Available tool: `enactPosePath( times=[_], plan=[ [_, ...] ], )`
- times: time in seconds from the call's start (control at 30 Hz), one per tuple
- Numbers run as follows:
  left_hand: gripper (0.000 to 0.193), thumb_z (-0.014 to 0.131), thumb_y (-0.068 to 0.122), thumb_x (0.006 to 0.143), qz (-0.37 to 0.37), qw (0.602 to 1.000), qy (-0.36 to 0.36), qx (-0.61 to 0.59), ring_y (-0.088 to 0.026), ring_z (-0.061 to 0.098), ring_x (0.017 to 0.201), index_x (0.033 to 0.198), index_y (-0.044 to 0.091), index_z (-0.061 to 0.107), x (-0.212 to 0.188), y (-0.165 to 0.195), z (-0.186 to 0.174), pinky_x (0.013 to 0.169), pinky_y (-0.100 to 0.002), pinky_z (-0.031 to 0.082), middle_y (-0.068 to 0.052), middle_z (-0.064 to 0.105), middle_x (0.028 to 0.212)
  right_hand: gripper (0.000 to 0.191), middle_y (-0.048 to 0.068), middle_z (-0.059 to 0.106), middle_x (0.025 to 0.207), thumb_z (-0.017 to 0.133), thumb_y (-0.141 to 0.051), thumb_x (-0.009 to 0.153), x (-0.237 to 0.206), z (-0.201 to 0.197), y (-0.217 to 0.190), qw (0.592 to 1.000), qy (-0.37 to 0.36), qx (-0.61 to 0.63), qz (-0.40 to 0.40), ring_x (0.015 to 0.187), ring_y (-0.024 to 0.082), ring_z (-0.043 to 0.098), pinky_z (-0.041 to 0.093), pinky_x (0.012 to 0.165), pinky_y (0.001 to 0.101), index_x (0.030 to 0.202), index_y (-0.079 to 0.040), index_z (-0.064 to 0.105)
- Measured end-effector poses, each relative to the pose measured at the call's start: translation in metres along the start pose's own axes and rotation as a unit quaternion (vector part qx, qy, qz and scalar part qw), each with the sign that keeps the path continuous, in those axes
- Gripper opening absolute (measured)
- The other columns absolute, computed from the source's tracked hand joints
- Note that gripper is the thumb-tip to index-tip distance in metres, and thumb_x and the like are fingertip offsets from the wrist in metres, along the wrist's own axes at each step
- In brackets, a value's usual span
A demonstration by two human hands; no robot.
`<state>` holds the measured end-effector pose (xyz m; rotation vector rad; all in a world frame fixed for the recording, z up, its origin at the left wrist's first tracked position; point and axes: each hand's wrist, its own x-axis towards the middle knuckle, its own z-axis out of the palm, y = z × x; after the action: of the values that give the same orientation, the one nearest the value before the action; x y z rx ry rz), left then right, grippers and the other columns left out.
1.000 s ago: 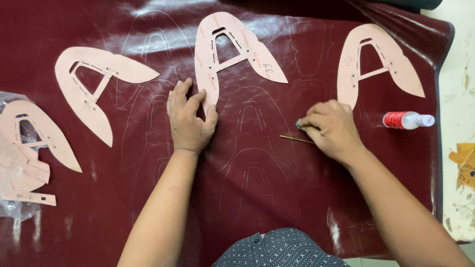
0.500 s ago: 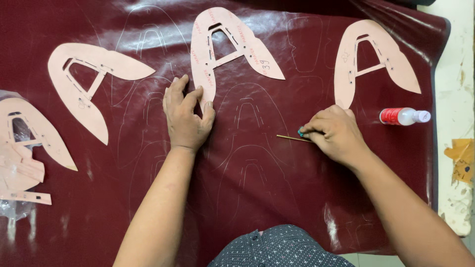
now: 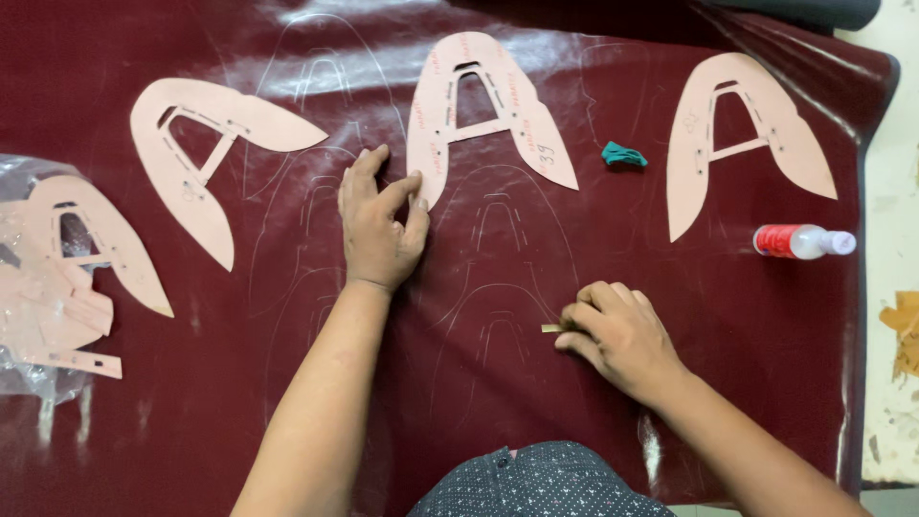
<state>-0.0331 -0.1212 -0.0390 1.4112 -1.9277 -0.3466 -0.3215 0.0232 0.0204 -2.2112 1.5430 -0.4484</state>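
- Toward the far edge of the dark red leather sheet (image 3: 191, 421), near its middle, lies the middle pattern (image 3: 483, 110), a pale pink card cut like a tall letter A.
- Its long axis runs from the far edge toward you: the rounded top points away from you, and the two tapered legs splay back toward you.
- Your left hand (image 3: 380, 228) lies flat on the sheet, fingers spread apart, gripping nothing; its fingertips (image 3: 418, 196) touch the tip of that pattern's left leg.
- Your right hand (image 3: 620, 335) sits nearer the edge closest to you, fingers curled together around a thin stick-like tool (image 3: 552, 328). Only its short pale end shows, pointing left, and it lies roughly parallel to that near edge.
- Faint chalk outlines of the same A shape cover the leather between your two hands.
- The left pattern (image 3: 206, 153) lies tilted, top toward the far left corner.
- The right pattern (image 3: 742, 124) stands upright like the middle one, near the right edge.
- A small teal scrap (image 3: 624, 154) rests between the middle and right patterns.
- A small red bottle (image 3: 799, 241) with a clear cap lies on its side by the right edge, cap pointing right.
- At the left edge, a clear plastic bag (image 3: 38, 287) holds more pink pattern pieces.
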Motion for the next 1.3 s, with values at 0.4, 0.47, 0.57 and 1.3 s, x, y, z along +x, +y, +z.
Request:
enactPosePath(
  times=[0.4,0.47,0.57,1.3],
  plan=[
    [0.033,0.08,0.022,0.082,-0.004,0.999,-0.036,-0.006,-0.042,0.04,0.146,0.114,0.015,0.076,-0.001,0.002,-0.017,0.125,-0.056,0.026,-0.017,0.05,0.149,0.014,0.005,0.062,0.09,0.075,-0.016,0.086,0.014,0.013,0.003,0.995,0.082,-0.053,-0.016,0.082,0.024,0.063,0.051,0.071,0.0387,0.091,-0.01,0.063],
    [0.033,0.079,0.022,0.084,-0.011,0.999,-0.044,0.002,-0.042,0.038,0.146,0.116,0.015,0.075,0.001,0.007,-0.02,0.124,-0.057,0.025,-0.018,0.05,0.15,0.015,0.009,0.062,0.089,0.075,-0.014,0.089,0.018,0.013,0.005,0.987,0.096,-0.128,-0.017,0.08,0.027,0.062,0.05,0.069,0.0411,0.093,-0.006,0.063],
    [0.032,0.078,0.024,0.085,-0.021,0.994,-0.089,0.056,-0.041,0.038,0.146,0.116,0.016,0.075,0.005,0.016,-0.026,0.122,-0.059,0.023,-0.018,0.049,0.15,0.016,0.011,0.063,0.092,0.074,-0.012,0.091,0.022,0.007,0.007,0.979,0.12,-0.161,-0.016,0.08,0.028,0.062,0.05,0.07,0.0422,0.096,-0.003,0.062],
    [0.047,0.075,0.028,0.09,-0.009,0.994,-0.107,0.015,-0.032,0.036,0.15,0.135,0.018,0.066,0.011,-0.005,-0.039,0.125,-0.056,0.017,-0.009,0.047,0.156,0.049,0.019,0.055,0.105,0.061,0.006,0.073,0.047,-0.009,0.009,0.978,-0.032,-0.208,-0.001,0.093,0.033,0.058,0.056,0.074,0.0381,0.122,0.005,0.058]
  ],
)
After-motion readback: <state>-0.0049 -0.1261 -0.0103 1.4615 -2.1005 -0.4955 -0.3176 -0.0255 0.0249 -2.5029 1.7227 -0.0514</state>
